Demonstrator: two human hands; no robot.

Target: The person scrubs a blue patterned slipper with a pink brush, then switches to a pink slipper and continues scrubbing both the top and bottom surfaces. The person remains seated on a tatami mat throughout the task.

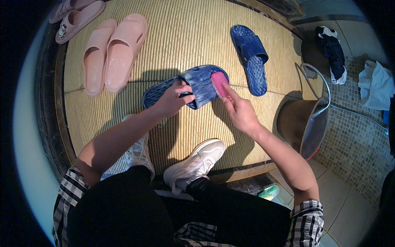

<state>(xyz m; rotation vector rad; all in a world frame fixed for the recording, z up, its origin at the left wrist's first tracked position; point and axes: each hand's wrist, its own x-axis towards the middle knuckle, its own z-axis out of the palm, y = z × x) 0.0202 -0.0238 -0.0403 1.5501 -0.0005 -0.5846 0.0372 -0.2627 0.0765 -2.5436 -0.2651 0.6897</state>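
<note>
A blue slide slipper [201, 88] is held above the ribbed yellow mat [164, 37], its toe pointing right. My left hand [176, 99] grips it at the opening of its strap, fingers curled over the strap's edge. In my right hand [240, 108] is a pink scrubbing brush [221, 84], pinched between thumb and fingers. The brush touches the slipper near its toe. Whitish streaks, perhaps suds, show on the strap. Farther off to the right, the matching blue slipper [251, 59] lies on the mat with its toe pointing away.
A pair of pink slippers [117, 57] lies at the left, with another pair [78, 20] behind. At the right stands a dark bucket [302, 123] with a hose [329, 88] over its rim. Dark clothing [332, 53] and a white bag [376, 84] lie beyond. My white sneakers [197, 162] are close below.
</note>
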